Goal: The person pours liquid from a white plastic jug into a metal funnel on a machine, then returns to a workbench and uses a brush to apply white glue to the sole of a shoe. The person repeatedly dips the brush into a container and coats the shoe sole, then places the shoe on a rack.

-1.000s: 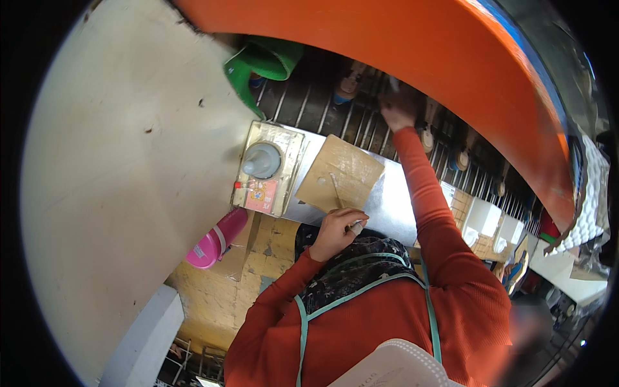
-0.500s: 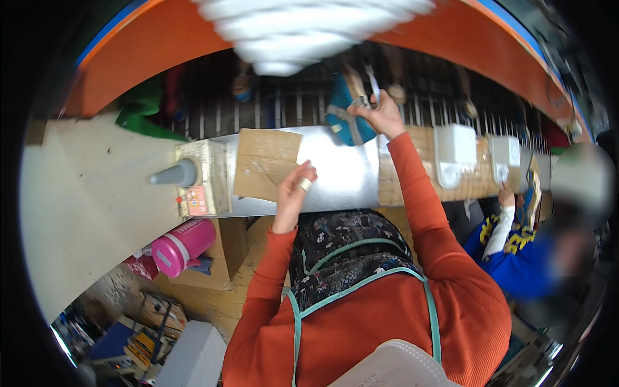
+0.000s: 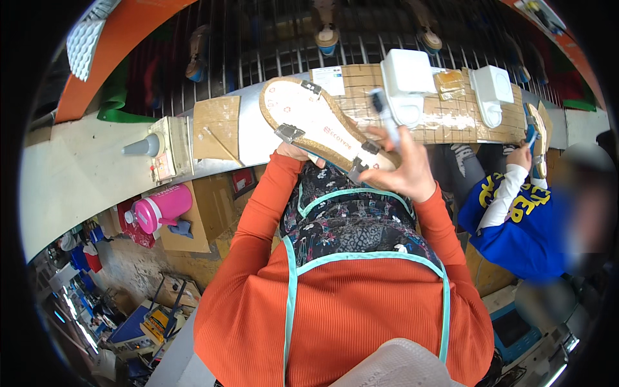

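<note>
In front of my apron a shoe sole [image 3: 309,119] is held up, its pale underside facing me, with a cork-coloured rim and dark tabs folded over its edges. Blue shows beneath it. My left hand [image 3: 295,153] is closed around its left side from below, with most fingers hidden behind it. My right hand [image 3: 409,171] has its thumb on the narrow right end of the sole. Up from that hand sticks a slim white brush [image 3: 387,119] with a dark head, blurred by motion.
A cardboard sheet [image 3: 217,129] lies on the metal bench, left of the sole. White containers [image 3: 409,74] stand on taped cardboard at right. Behind runs a bar rack [image 3: 271,58] carrying shoe parts. A grey cone [image 3: 142,146] and pink jug [image 3: 164,208] are left. A co-worker [image 3: 516,206] sits right.
My right hand has come back from the rack. The sole is now between both hands before my apron, and my left hand, free of it earlier, grips it. The view has shifted.
</note>
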